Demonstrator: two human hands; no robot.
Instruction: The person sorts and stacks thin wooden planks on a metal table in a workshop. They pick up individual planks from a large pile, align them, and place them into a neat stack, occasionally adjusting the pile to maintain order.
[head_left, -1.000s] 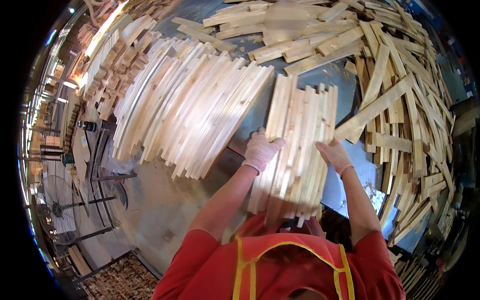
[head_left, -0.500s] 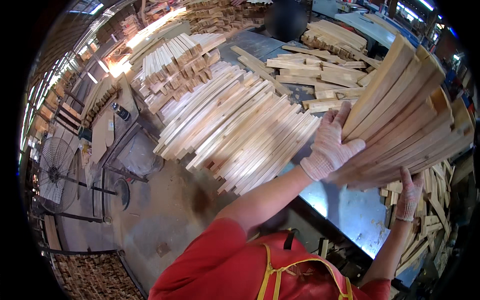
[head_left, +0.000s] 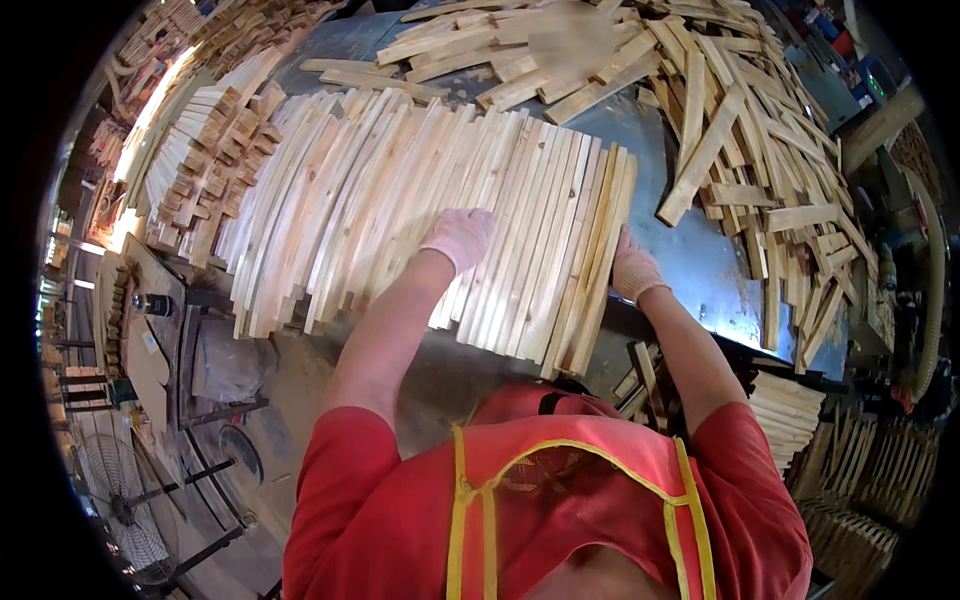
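Observation:
A long row of pale wooden strips (head_left: pixel 400 200) stands side by side on the metal table, with uneven ends toward me. My left hand (head_left: pixel 460 238), in a pale knitted glove, rests on top of the row with its fingers curled down onto the strips; the fingertips are hidden. At the row's right end, my gloved right hand (head_left: pixel 637 268) lies against the outermost strip, a slightly darker yellowish one (head_left: pixel 612 250). Its fingers point away from me along the side, flat rather than wrapped round, and its thumb does not show.
Loose wooden pieces (head_left: pixel 720 150) lie heaped on the metal table (head_left: pixel 655 200) at right, with more at the back. A crosswise stack of strips (head_left: pixel 205 150) stands at left. Beyond my left arm are a side bench with a dark bottle (head_left: pixel 152 304) and a round fan (head_left: pixel 125 505).
The fanned bundle of strips held up between both hands at right is now down at the row's right end. My hands have come off its sides, and my view has turned right.

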